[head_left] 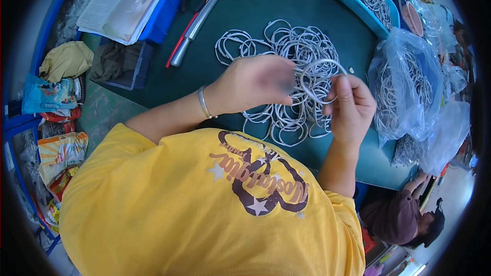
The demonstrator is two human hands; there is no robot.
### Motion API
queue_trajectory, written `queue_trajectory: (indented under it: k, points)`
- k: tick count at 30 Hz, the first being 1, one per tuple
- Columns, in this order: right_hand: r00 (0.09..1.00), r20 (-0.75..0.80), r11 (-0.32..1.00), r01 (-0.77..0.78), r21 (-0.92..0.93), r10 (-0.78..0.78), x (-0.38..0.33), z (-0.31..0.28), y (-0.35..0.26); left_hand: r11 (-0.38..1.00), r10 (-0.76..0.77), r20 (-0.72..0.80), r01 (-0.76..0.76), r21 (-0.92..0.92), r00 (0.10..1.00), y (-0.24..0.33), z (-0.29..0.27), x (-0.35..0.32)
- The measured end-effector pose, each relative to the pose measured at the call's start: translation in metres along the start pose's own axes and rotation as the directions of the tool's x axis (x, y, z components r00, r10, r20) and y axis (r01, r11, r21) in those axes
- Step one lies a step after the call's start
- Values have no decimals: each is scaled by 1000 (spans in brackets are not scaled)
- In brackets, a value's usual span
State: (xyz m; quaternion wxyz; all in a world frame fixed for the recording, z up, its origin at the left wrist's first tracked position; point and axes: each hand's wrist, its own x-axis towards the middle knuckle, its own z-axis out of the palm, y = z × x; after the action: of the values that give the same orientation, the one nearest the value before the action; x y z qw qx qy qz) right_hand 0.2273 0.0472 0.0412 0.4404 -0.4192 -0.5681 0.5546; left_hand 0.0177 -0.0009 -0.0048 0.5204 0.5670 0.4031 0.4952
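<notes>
Right hand (353,102), in the head view, pinches one silver ring (323,61) between thumb and fingers, at the ring's 4 o'clock. The ring is up over the heap (302,46). At the ring's 9 o'clock is the left hand (255,82); its fingers are hidden, so I can't tell if it grips. From the heap, more rings sit in a blue tray (353,6) toward 1 o'clock and a bag (404,120) at 3. Just one is being handled; lots seem left. I can't tell which are done.
</notes>
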Motion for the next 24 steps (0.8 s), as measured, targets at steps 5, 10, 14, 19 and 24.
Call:
queue_trajectory:
  k: [5, 10, 14, 19, 24]
  points:
    - [1000, 3, 999, 24, 21, -24, -13, 5, 27, 992, 107, -1, -107, -68, 994, 11, 7, 6]
    - [881, 81, 806, 461, -371, -466, -9, 6, 22, 823, 421, 27, -394, 408, 907, 10, 4, 10]
    - [852, 190, 776, 523, -353, -487, -12, 7, 23, 769, 504, 2, -450, 455, 864, 12, 7, 11]
    - [961, 46, 960, 269, 82, -273, -21, 2, 37, 903, 270, -7, -250, 350, 963, 22, 4, 10]
    - [986, 85, 986, 132, 106, -141, -24, 6, 40, 872, 363, 12, -345, 347, 932, 15, 4, 9]
